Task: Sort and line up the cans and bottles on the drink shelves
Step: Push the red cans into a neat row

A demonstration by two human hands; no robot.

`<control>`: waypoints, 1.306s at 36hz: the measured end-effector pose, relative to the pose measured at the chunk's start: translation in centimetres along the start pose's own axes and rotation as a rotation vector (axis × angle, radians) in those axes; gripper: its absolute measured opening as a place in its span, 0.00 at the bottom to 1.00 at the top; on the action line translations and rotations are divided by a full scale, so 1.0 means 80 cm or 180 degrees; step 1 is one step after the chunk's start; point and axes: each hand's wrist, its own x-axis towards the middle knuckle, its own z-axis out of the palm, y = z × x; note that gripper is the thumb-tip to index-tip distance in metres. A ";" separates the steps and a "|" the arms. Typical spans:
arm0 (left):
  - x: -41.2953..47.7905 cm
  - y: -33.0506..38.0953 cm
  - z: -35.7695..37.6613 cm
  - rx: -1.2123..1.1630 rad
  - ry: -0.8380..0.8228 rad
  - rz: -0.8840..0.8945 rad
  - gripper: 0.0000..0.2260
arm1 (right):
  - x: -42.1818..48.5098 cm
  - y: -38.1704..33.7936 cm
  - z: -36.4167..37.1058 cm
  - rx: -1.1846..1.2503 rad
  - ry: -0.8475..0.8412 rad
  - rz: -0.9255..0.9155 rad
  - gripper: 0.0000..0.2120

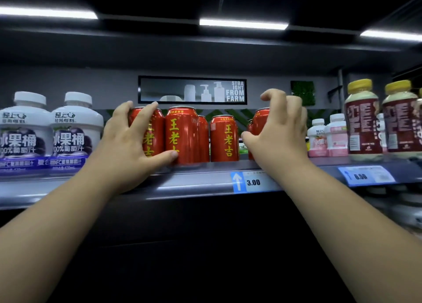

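The red cans stand in a loose row at the middle of the shelf point(194, 185), close behind its front lip. The left hand point(127, 143) grips the left can point(153, 131). Its fingers wrap over the can's face and its thumb reaches across to the foot of the second can point(182, 135), which touches the first. A rear can point(203, 138) shows just behind the second, set further back. The third can point(225, 138) stands beside it, a little behind the front line.

Between the third can and the right can point(261, 120) there is an open gap, the only clear floor in the row. The right hand point(278, 129) curls round the right can, with the thumb low at its left side and the index finger raised above the rim. Another red can sits low behind the thumb and is mostly hidden.

There is plenty of headroom above the can tops, up to the shelf overhead.

To the left, two white juice bottles point(50, 131) stand just beside the left hand. To the right are small pink bottles point(326, 136), then tall yellow-capped bottles point(363, 120) at the front edge. Price tags point(253, 183) reading 3.00 and 6.50 sit on the lip, and a sign point(191, 89) hangs on the back wall.
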 end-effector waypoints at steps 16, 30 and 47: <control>-0.004 0.014 0.000 0.0434 -0.0006 0.0040 0.43 | 0.013 0.056 -0.031 0.0556 -0.1234 0.0405 0.49; 0.004 0.070 0.032 0.0736 0.0422 0.0099 0.46 | 0.032 0.043 -0.027 0.1118 -0.1888 0.0183 0.44; 0.003 0.060 0.032 0.0878 0.0408 0.0133 0.44 | 0.034 0.005 0.015 0.2058 -0.1944 0.0642 0.35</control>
